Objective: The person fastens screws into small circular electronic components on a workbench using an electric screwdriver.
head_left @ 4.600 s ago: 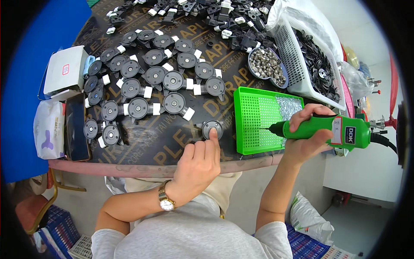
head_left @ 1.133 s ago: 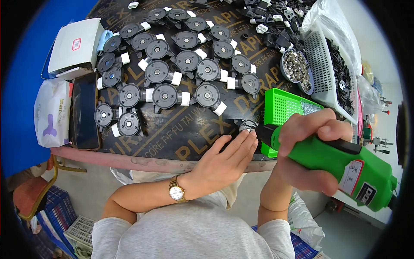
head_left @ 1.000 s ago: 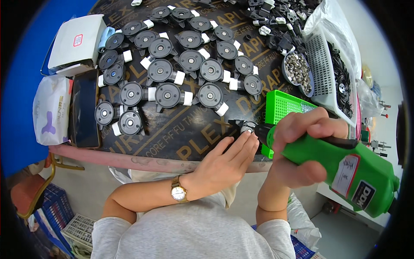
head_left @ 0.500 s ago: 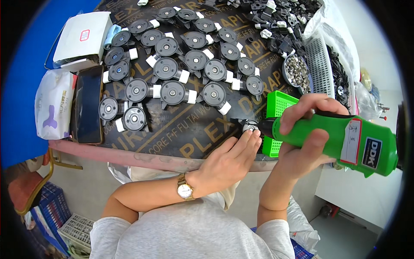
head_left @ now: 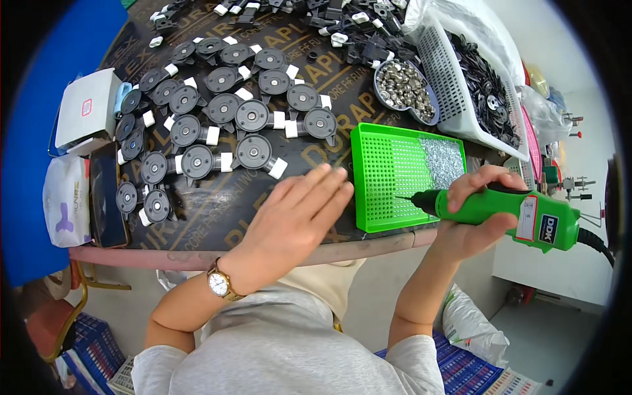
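Note:
My right hand [head_left: 477, 210] is wrapped round a green electric screwdriver [head_left: 500, 214] with a black nose. Its thin bit points left, over the perforated part of a green tray [head_left: 357, 178]. Many small silver screws [head_left: 444, 161] lie heaped in the tray's right end. Left of the tray, my left hand [head_left: 296, 214] is stretched over the dark table, palm down, fingers straight and side by side. Whatever lies beneath it is hidden. Beyond it sit several black disc-shaped assemblies with white tabs, the closest being one disc assembly [head_left: 254, 152].
A bowl of metal caps [head_left: 433, 120] and a white basket of black parts [head_left: 440, 85] stand behind the tray. Loose black and white pieces [head_left: 359, 43] are piled at the back. A white box [head_left: 85, 108], a tissue pack [head_left: 66, 204] and a dark phone-like slab [head_left: 108, 197] line the left.
The view has swung right, so the table contents sit further left. The screwdriver has moved off the small part by my left fingertips to over the tray. My left hand now covers that spot.

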{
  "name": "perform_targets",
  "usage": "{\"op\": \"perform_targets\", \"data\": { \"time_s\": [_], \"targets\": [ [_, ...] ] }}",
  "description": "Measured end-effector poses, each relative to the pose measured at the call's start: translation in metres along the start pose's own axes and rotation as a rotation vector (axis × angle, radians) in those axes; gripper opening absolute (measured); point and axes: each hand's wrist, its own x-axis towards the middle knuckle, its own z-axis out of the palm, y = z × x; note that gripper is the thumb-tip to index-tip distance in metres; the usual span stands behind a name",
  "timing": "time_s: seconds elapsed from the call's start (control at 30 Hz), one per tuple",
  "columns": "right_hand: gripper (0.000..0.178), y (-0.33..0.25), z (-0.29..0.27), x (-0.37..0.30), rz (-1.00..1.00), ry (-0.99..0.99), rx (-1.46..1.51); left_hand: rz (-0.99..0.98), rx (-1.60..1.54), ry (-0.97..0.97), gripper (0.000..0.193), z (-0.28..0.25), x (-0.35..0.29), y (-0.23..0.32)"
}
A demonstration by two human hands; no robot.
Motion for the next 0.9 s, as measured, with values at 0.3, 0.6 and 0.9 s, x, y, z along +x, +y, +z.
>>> {"op": "perform_targets", "data": {
  "time_s": [0.3,0.6,0.9],
  "targets": [
    [0.057,0.010,-0.010,0.000,-0.020,-0.009,0.055,-0.126,-0.005,-0.028,0.055,0.012,-0.002,-0.001],
    [0.054,0.005,0.006,-0.003,-0.052,-0.038,-0.024,-0.224,-0.084,-0.110,0.053,-0.009,-0.020,0.002],
    [0.047,0.000,0.005,0.006,-0.039,0.019,-0.040,-0.288,-0.276,0.028,0.050,0.001,-0.037,-0.001]
  ]
}}
